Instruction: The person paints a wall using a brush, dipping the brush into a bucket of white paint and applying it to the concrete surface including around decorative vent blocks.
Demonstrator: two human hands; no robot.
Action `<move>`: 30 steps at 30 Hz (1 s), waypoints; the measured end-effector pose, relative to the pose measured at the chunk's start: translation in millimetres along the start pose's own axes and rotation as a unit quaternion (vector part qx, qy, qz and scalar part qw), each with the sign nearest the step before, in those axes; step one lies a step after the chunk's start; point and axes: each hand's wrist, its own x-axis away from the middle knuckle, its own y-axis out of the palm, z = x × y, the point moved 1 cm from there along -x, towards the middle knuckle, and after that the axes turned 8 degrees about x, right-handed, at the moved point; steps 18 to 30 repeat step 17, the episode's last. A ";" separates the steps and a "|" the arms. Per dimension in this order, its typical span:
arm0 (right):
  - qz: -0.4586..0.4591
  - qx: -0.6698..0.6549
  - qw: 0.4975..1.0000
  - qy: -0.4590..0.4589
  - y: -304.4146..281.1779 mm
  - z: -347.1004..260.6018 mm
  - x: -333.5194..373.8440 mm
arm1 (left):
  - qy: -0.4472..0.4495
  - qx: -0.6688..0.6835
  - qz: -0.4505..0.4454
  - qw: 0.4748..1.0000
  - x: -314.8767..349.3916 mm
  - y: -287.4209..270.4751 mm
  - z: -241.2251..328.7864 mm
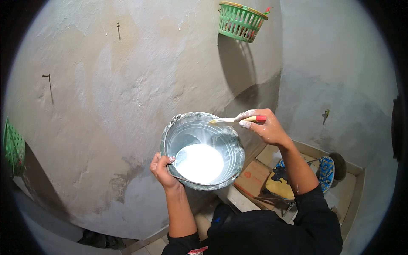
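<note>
A dark grey bucket [233,146] is tilted toward me, with white paint [199,165] in its bottom and white smears up its inner wall. My left hand [162,166] grips its left rim, the thumb over the edge. In my right hand [265,126] is a paintbrush [250,119] with a pale handle and a red end. Its bristles point left, over the far side of the bucket's opening, above the paint. White paint marks the fingers of my right hand.
A patchy plastered wall [140,97] rises ahead, with nails [119,32] in it. One green basket [240,23] hangs high up, another green basket [13,146] at the far left. Low on the right are a cardboard box [251,178] and a worn yellow-and-black seat [278,185].
</note>
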 end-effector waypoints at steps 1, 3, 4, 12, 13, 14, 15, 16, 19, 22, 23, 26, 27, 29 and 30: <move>0.017 -0.011 1.000 0.007 0.4 -5.7 3.5 | -0.003 0.004 -0.003 1.000 0.2 0.4 0.9; 0.038 -0.019 0.999 0.014 0.7 -12.3 10.1 | 0.001 0.010 -0.015 1.000 -1.8 -0.1 3.5; 0.040 -0.014 0.999 0.017 -0.9 -13.1 13.8 | 0.006 0.014 -0.021 1.000 -3.8 -3.2 2.4; 0.054 -0.011 0.998 0.025 3.9 -42.7 1.5 | -0.017 0.020 -0.063 0.998 -1.1 6.6 27.5; 0.052 -0.041 0.997 0.027 4.1 -49.5 -6.2 | -0.019 0.014 -0.073 0.997 -2.9 5.6 29.2; 0.057 -0.103 0.993 -0.007 11.4 -50.6 -16.5 | -0.016 0.007 -0.077 0.997 -4.2 -0.8 32.9; 0.070 -0.111 0.991 -0.013 9.9 -55.5 -26.2 | -0.018 0.010 -0.074 0.997 -3.3 -0.3 35.3; 0.091 -0.141 0.986 -0.017 10.3 -59.6 -34.9 | -0.019 0.013 -0.071 0.997 -0.7 1.4 38.5; 0.115 -0.167 0.979 -0.024 7.4 -65.1 -42.3 | -0.021 0.019 -0.071 0.997 4.0 9.4 40.8; 0.115 -0.167 0.979 -0.024 7.4 -65.1 -42.3 | -0.021 0.019 -0.071 0.997 4.0 9.4 40.8; 0.115 -0.167 0.979 -0.024 7.4 -65.1 -42.3 | -0.021 0.019 -0.071 0.997 4.0 9.4 40.8; 0.115 -0.167 0.979 -0.024 7.4 -65.1 -42.3 | -0.021 0.019 -0.071 0.997 4.0 9.4 40.8; 0.115 -0.167 0.979 -0.024 7.4 -65.1 -42.3 | -0.021 0.019 -0.071 0.997 4.0 9.4 40.8; 0.115 -0.167 0.979 -0.024 7.4 -65.1 -42.3 | -0.021 0.019 -0.071 0.997 4.0 9.4 40.8; 0.115 -0.167 0.979 -0.024 7.4 -65.1 -42.3 | -0.021 0.019 -0.071 0.997 4.0 9.4 40.8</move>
